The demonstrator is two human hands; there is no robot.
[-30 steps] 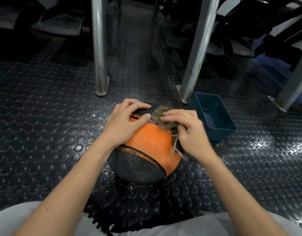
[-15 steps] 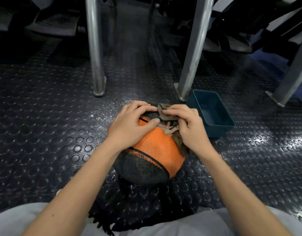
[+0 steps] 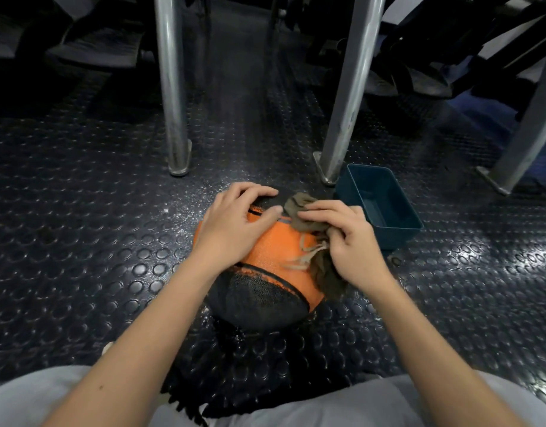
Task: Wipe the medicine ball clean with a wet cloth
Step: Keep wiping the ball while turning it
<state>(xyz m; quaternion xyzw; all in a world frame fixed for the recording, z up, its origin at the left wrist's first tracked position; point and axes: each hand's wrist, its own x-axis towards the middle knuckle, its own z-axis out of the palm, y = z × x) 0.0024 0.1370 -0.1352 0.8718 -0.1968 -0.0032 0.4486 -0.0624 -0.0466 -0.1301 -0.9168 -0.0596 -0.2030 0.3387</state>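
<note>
Head: one medicine ball (image 3: 275,251), one cloth (image 3: 299,208), apparently frayed, one tub (image 3: 398,234).

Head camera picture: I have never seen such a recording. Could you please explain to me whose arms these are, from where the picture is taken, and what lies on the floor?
There is no machine here: these are a person's two bare arms. The camera sits on the person's head and looks forward and down, so the arms enter from below. On the dark studded floor lies an orange and black ball. The left hand grips its top to steady it; the right hand holds a brown cloth against it. Right of the ball stands a blue tub; what it contains I cannot tell. Behind stand metal legs.
</note>
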